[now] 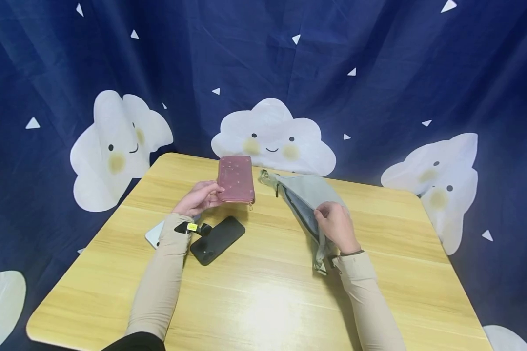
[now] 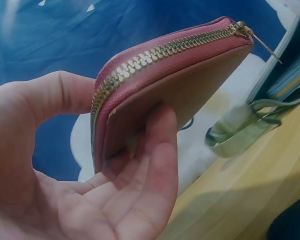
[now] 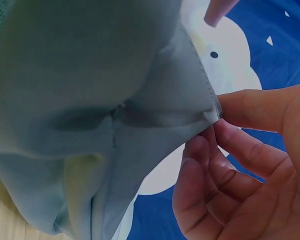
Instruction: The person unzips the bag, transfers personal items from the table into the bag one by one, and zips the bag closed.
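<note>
Near your left hand (image 1: pixel 199 198), which pinches a maroon wallet (image 1: pixel 236 178), lies a black phone (image 1: pixel 219 241); your right hand (image 1: pixel 337 226) pinches the grey bag (image 1: pixel 314 188) by its edge.

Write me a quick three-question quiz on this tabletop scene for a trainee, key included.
1. Multiple choice: How is the maroon zip-around wallet held? A) By the right alone B) By the left alone C) By both together
2. True or false: The grey-green zip bag, its edge pinched by the right hand, gapes open.
3. Fill in: The black smartphone lies flat on the ____.

Key: 1. B, the left hand holds it. 2. True. 3. Table.
</note>
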### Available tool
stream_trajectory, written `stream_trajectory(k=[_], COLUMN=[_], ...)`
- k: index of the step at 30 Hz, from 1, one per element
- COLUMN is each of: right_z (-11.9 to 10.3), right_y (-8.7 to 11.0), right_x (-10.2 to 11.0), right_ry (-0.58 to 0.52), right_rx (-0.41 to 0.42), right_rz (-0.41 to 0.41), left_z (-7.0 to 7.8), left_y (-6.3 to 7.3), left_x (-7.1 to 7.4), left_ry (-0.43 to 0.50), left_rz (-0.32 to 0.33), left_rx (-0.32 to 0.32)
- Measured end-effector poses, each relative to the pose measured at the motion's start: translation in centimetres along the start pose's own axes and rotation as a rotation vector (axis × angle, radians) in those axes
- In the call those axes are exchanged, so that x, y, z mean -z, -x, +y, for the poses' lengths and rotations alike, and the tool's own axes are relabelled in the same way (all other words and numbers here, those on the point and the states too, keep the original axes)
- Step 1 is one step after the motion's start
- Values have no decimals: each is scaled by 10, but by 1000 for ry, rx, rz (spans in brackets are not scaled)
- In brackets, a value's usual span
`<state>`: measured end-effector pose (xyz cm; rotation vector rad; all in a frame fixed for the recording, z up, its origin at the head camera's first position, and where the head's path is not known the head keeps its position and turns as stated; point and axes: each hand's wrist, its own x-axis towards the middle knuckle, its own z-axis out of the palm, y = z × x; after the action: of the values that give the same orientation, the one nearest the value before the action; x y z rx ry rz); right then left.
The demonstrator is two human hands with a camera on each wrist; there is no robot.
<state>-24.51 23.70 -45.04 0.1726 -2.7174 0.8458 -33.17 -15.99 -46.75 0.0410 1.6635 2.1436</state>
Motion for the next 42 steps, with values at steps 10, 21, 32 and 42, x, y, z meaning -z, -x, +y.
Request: stream_trajectory(k=[10,21,32,42], right_z=[0,1,-1,0], right_y=[1,0,-1,-1], right_x=[1,1,2,1], right_ry=[-3,1,2,11], right_rx=[-4,-4,-4,-9], right_rz=[-3,-6,-10,-13], left_z=[-10,-22,-30,-37], left_y=[-6,-9,-8,-9], left_x=[-26,-50,-62,-66], left_ry=[-72,-141,-189,-240], left_rz=[-137,-269,-361,-432], left_rx=[29,68,113,139])
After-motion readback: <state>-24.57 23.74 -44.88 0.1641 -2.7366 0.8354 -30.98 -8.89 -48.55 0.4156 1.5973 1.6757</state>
